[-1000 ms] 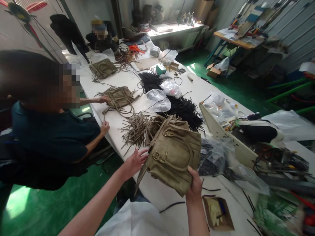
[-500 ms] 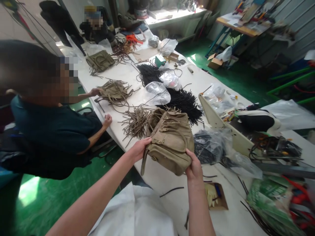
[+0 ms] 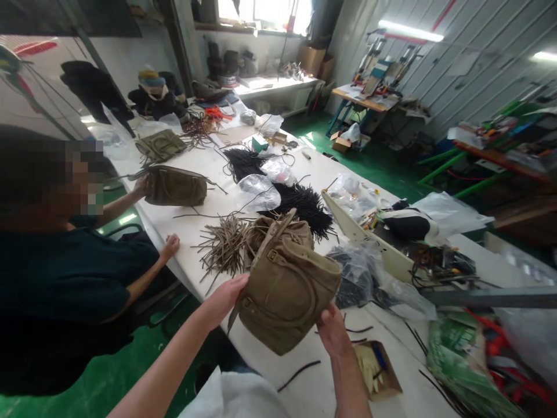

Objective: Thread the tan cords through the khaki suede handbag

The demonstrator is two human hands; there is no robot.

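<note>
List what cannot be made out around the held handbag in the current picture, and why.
Head view:
Olive handbag: far side hidden, facing away from the camera.
Left hand and right hand: some fingers hidden behind that handbag.
Green printed sack: print too blurred to read.
Clear plastic bag: dark contents obscured by wrinkled film.
</note>
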